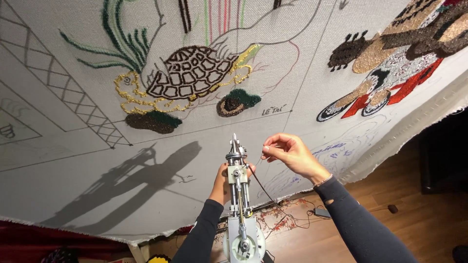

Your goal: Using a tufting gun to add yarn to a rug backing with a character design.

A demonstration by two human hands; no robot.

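A metal tufting gun [240,195] points up at a stretched white cloth [73,160] marked with pencil outlines. My left hand [222,182] grips the gun's body from behind, mostly hidden by it. My right hand [291,153] pinches a thin dark yarn [261,182] just right of the gun's needle tip; the yarn runs down past the gun toward the floor. Above the gun a tufted turtle [190,75] with a brown-and-white shell and yellow edging sits on the cloth.
Tufted patches in brown, red and black [390,58] fill the cloth's upper right. Green tufted stems [122,39] stand at upper left, beside pencilled lattice lines [73,92]. Below the cloth's edge lies a wooden floor [419,219] with a dark cable and small adapter [321,212].
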